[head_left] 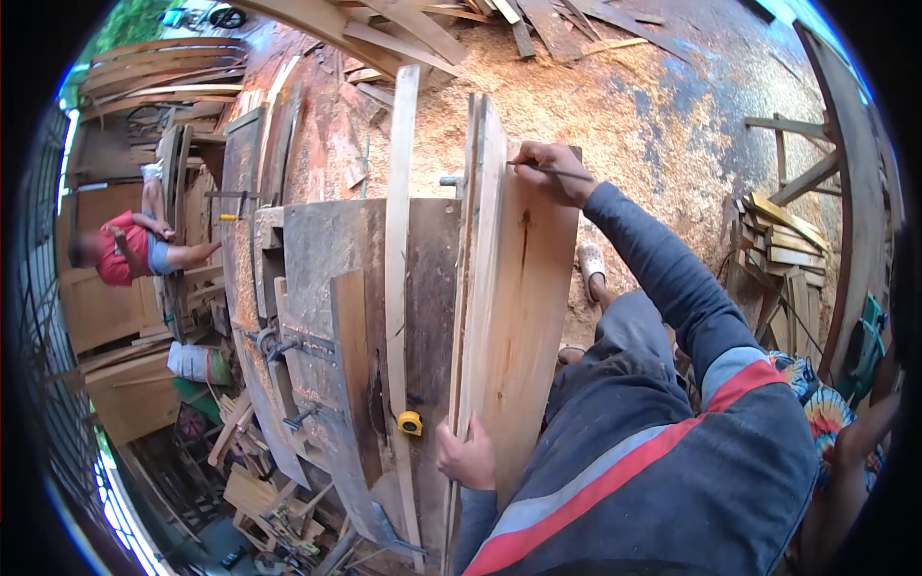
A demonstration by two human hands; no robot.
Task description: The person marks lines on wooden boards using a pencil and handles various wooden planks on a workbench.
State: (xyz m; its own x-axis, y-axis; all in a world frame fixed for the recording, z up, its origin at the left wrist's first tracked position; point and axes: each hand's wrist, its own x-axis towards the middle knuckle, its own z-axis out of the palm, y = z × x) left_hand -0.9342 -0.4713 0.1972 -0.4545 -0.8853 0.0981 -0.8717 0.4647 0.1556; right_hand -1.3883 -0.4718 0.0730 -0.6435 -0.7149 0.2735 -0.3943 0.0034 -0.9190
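My right hand is closed around a dark pencil, its tip at the edge near the far end of a wide wooden board. Beside that board, narrow boards stand together lengthwise on the workbench. Closer to my body, my left hand grips these narrow boards, thumb on one side; some of its fingers are hidden. A yellow tape measure rests left of them, by a long pale wooden strip.
Clamps and a shorter board are on the bench's left part. Wood shavings cover the floor. Stacked offcuts stand at right. A person in a red shirt sits at far left; another person's arm shows at lower right.
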